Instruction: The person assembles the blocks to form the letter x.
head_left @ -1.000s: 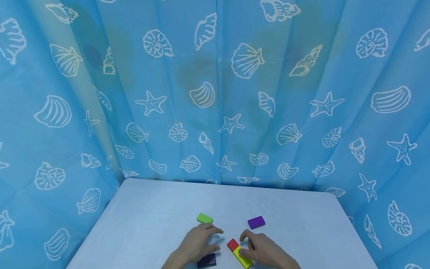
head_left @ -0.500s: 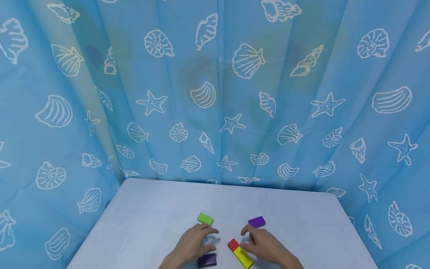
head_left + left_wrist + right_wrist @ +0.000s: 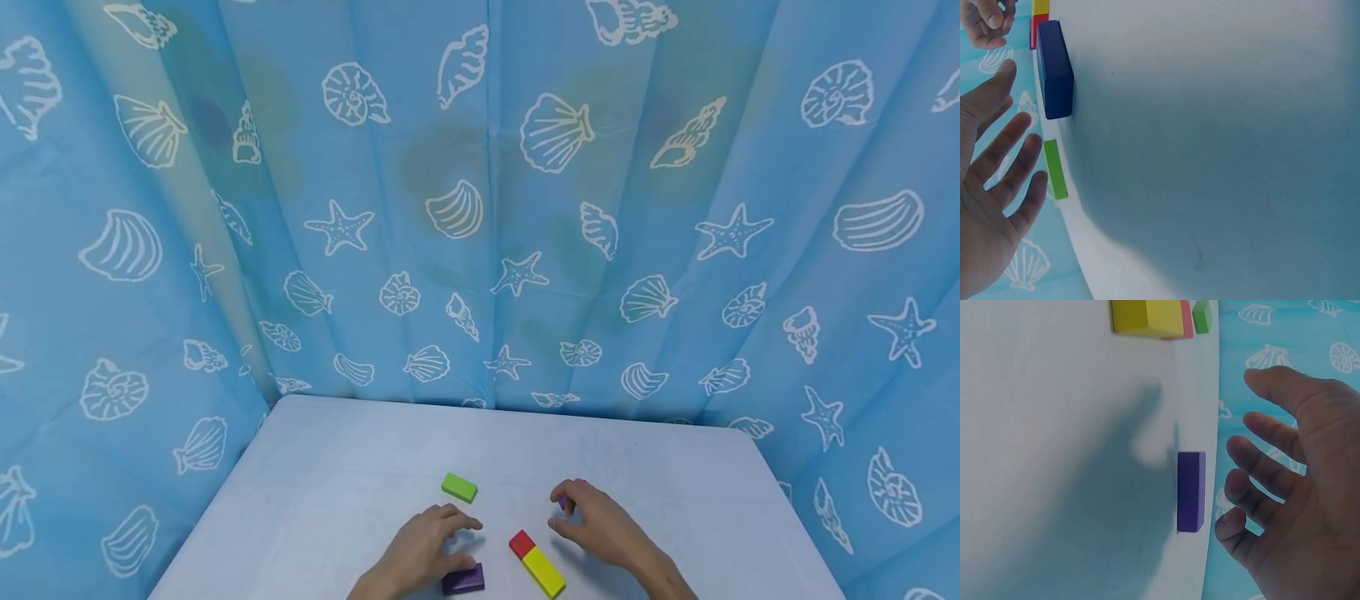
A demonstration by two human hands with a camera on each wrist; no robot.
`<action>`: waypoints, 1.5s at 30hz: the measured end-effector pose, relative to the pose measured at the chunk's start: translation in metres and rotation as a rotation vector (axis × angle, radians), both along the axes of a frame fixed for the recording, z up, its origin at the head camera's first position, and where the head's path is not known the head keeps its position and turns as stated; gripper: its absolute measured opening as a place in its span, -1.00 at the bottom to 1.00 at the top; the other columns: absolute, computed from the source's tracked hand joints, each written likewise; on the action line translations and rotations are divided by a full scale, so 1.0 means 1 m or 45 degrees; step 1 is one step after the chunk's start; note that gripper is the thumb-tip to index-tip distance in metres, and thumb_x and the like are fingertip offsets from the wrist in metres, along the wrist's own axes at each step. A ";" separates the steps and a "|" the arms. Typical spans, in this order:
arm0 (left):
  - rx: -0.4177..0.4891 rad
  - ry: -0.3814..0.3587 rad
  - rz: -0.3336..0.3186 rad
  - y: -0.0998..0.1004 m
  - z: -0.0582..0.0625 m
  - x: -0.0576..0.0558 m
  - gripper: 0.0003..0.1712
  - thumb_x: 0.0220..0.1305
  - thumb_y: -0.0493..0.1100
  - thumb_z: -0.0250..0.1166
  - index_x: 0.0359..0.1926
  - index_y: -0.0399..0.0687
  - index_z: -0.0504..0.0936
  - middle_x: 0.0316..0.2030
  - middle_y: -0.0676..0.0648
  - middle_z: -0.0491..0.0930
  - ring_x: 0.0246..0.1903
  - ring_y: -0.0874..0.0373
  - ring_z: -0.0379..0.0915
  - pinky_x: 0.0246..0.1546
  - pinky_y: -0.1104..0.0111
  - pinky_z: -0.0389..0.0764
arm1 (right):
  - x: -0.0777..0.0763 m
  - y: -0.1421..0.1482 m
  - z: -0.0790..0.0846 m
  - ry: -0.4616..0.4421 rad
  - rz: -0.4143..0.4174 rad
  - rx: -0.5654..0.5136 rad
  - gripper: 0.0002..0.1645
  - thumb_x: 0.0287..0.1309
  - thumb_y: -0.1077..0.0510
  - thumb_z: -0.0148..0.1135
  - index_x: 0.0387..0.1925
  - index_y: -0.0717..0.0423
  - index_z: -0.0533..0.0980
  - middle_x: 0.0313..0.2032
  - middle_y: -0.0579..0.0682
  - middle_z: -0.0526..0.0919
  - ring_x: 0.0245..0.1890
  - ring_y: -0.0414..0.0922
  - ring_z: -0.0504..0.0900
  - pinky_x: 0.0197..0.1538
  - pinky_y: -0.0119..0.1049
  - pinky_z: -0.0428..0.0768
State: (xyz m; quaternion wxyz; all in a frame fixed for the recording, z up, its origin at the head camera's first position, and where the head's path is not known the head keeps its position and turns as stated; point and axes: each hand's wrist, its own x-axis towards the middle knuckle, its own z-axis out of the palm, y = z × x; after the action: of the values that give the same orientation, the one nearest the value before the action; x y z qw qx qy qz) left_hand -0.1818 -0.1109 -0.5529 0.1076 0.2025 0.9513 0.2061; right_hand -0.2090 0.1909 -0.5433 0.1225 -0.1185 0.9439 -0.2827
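My left hand (image 3: 422,550), fingers apart and holding nothing, hovers by a dark purple-blue block (image 3: 464,580); the thumb overlaps this block in the head view. The left wrist view shows the same dark block (image 3: 1055,70) on the table, apart from the fingers. My right hand (image 3: 600,525) is over a purple block (image 3: 562,502), mostly hidden behind its fingers in the head view. In the right wrist view a gap separates that purple block (image 3: 1191,491) from the loosely bent fingers. Between the hands, a red block (image 3: 522,544) lies end to end with a yellow block (image 3: 543,572).
A light green block (image 3: 459,487) lies beyond the left hand. All the blocks rest on a white table (image 3: 360,450). Blue curtains (image 3: 480,208) with white shell prints hang around its back and sides.
My right hand has moved away from the yellow block, up and to the right, and now covers most of the purple block. My left hand has drifted slightly left. The blocks have stayed put.
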 end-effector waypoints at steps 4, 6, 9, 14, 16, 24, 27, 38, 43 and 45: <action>0.009 -0.050 -0.003 -0.002 0.000 0.000 -0.53 0.10 0.21 0.49 0.07 0.44 0.67 -0.08 0.25 0.60 -0.18 0.33 0.44 -0.03 0.20 0.59 | -0.004 0.004 -0.001 0.064 -0.045 0.021 -0.60 0.14 -0.07 0.45 -0.01 -0.14 0.55 -0.15 -0.15 0.50 -0.16 -0.16 0.51 0.05 -0.11 0.65; 0.016 -0.092 0.005 -0.003 0.000 0.000 -0.54 0.09 0.19 0.50 0.05 0.44 0.67 -0.11 0.26 0.59 -0.22 0.34 0.41 -0.03 0.20 0.59 | -0.006 0.006 -0.003 0.082 -0.073 0.026 -0.61 0.13 -0.06 0.46 -0.02 -0.17 0.56 -0.10 -0.14 0.50 -0.09 -0.14 0.54 0.08 -0.06 0.64; 0.025 -0.152 0.016 -0.003 -0.001 0.000 -0.55 0.08 0.17 0.51 0.04 0.43 0.68 -0.16 0.27 0.57 -0.25 0.32 0.39 -0.02 0.19 0.59 | -0.009 0.010 -0.006 0.112 -0.109 0.053 -0.60 0.12 -0.05 0.48 -0.02 -0.21 0.56 -0.01 -0.12 0.49 0.00 -0.10 0.56 0.10 -0.03 0.63; 0.023 -0.199 0.017 -0.003 -0.002 0.001 -0.56 0.08 0.12 0.53 0.02 0.40 0.69 -0.23 0.26 0.56 -0.30 0.31 0.36 -0.11 0.28 0.57 | -0.014 0.016 -0.012 0.161 -0.148 0.088 -0.56 0.11 0.01 0.49 0.04 -0.20 0.58 0.14 -0.03 0.44 0.10 -0.02 0.55 0.11 0.02 0.62; 0.018 -0.205 0.006 -0.004 -0.002 0.002 -0.56 0.08 0.10 0.54 0.02 0.39 0.69 -0.25 0.27 0.55 -0.31 0.33 0.36 -0.17 0.33 0.54 | -0.016 0.019 -0.015 0.174 -0.162 0.096 -0.53 0.11 0.02 0.49 0.07 -0.19 0.58 0.19 0.00 0.42 0.12 0.00 0.56 0.12 0.03 0.61; 0.047 -0.285 -0.003 -0.007 -0.001 0.006 -0.55 0.06 0.06 0.55 0.02 0.41 0.69 -0.30 0.27 0.53 -0.33 0.34 0.39 -0.18 0.34 0.55 | -0.024 0.026 -0.027 0.163 -0.171 0.117 -0.42 0.11 0.05 0.48 0.20 -0.19 0.55 0.27 0.08 0.38 0.17 0.06 0.55 0.15 0.08 0.58; 0.053 -0.306 -0.020 -0.009 -0.002 0.008 -0.53 0.03 0.05 0.58 0.00 0.43 0.68 -0.31 0.28 0.52 -0.33 0.36 0.39 -0.20 0.36 0.54 | -0.026 0.028 -0.031 0.138 -0.170 0.126 -0.39 0.12 0.05 0.46 0.24 -0.20 0.53 0.28 0.09 0.38 0.17 0.08 0.53 0.15 0.11 0.57; 0.031 -0.264 -0.067 -0.008 -0.001 0.012 -0.51 -0.05 0.05 0.62 -0.03 0.41 0.71 -0.32 0.29 0.50 -0.34 0.39 0.39 -0.22 0.39 0.56 | -0.028 0.028 -0.030 0.170 -0.151 0.204 -0.37 0.12 0.04 0.47 0.26 -0.22 0.55 0.21 0.12 0.45 0.10 0.11 0.54 0.12 0.11 0.59; 0.040 -0.293 -0.040 -0.007 -0.003 0.012 -0.54 -0.03 -0.01 0.62 -0.06 0.40 0.72 -0.34 0.28 0.49 -0.36 0.38 0.39 -0.21 0.38 0.57 | -0.031 0.026 -0.027 0.138 -0.160 0.212 -0.45 0.11 0.06 0.48 0.17 -0.21 0.60 0.07 0.08 0.46 -0.05 0.03 0.55 0.07 0.08 0.62; 0.045 -0.304 -0.032 -0.006 -0.003 0.012 -0.55 -0.03 -0.03 0.62 -0.07 0.39 0.72 -0.35 0.27 0.49 -0.36 0.37 0.40 -0.22 0.38 0.57 | -0.031 0.027 -0.028 0.123 -0.170 0.209 -0.48 0.10 0.06 0.48 0.14 -0.20 0.62 0.00 0.05 0.47 -0.11 0.00 0.54 0.05 0.06 0.63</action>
State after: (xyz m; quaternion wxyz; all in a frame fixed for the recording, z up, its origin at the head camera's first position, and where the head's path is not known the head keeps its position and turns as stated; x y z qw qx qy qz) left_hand -0.1693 -0.1167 -0.5561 0.2190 0.1903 0.9253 0.2443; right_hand -0.2404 0.2182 -0.5711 0.0671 -0.0585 0.9745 -0.2061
